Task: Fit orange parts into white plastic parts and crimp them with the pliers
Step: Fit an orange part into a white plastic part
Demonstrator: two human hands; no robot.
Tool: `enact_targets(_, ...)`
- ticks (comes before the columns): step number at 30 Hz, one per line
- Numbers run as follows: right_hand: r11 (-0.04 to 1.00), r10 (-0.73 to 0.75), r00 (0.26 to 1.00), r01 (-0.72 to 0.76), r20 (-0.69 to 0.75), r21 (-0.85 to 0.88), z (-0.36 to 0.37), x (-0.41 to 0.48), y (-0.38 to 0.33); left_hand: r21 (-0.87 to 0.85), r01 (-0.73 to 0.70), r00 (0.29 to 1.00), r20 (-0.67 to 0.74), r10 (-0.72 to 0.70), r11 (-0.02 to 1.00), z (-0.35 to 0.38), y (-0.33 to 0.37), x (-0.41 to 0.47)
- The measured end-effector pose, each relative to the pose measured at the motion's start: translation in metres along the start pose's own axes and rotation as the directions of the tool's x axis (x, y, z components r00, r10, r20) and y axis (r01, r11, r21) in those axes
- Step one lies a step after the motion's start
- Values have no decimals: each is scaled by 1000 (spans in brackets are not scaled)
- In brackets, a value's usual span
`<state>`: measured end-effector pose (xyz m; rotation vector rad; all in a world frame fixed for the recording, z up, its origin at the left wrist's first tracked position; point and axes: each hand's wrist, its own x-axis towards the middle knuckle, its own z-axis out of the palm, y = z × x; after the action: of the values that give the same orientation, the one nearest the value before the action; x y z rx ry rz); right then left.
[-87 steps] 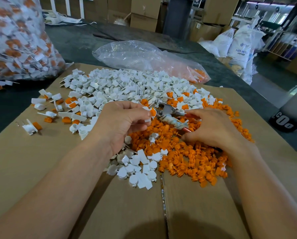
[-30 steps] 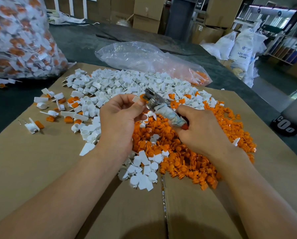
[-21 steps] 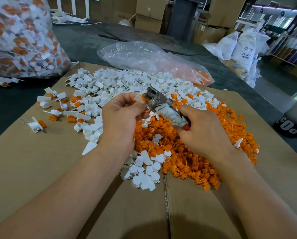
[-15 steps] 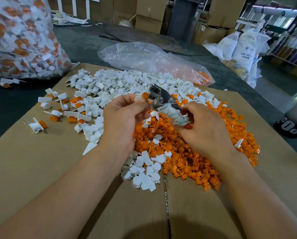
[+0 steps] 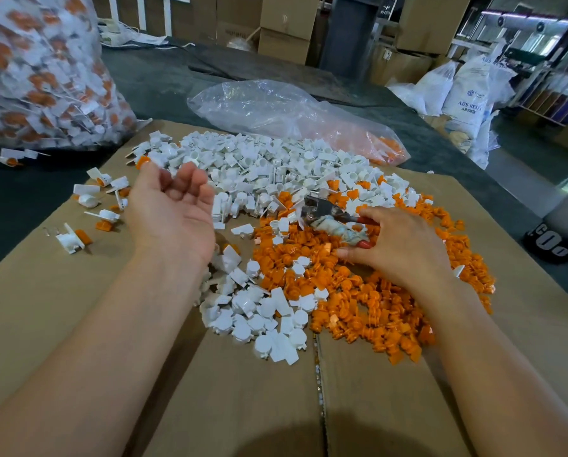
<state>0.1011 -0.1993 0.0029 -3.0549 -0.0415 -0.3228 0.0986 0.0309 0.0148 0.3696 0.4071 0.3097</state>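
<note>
A heap of white plastic parts (image 5: 269,166) covers the far half of the cardboard sheet (image 5: 45,308); a heap of orange parts (image 5: 368,291) lies nearer, to the right. My left hand (image 5: 173,212) hovers palm-up over the left edge of the white heap, fingers loosely curled, nothing in it. An orange-and-white piece (image 5: 141,161) sits just beyond its fingertips. My right hand (image 5: 398,245) rests low on the orange heap and grips the pliers (image 5: 328,216) by their wrapped handles. The metal jaws point left.
Finished orange-and-white pieces (image 5: 101,199) lie scattered at the left of the cardboard. A big clear bag of finished pieces (image 5: 42,74) stands far left. A flatter plastic bag (image 5: 282,113) with orange parts lies behind the heaps. Boxes and sacks stand beyond the dark table.
My left hand has let go of the piece it held at the pliers' jaws and swung left, palm up. My right hand has lowered the pliers onto the orange heap.
</note>
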Motion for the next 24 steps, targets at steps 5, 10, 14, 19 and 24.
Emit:
enact_targets(5,999,18,999,-19,31,32,0,1,3,-118,-12,998,-70,4,993,-4,12,9)
enact_targets(10,999,1,999,-4,47,47,-1,2,2,-74,31,998,-45,-34,997,-4,12,8)
enact_targets(14,999,-5,996,1,91,45,-1,2,2,563,-47,998,63,13,825,0,3,4)
enact_targets(19,997,-9,993,0,120,77,-2,2,3,858,-513,858,512,39,30,-8,-9,-8)
enact_targets(24,987,-44,999,43,2,154,-5,-1,-1,814,-518,855,504,-124,-263,-9,-6,-9)
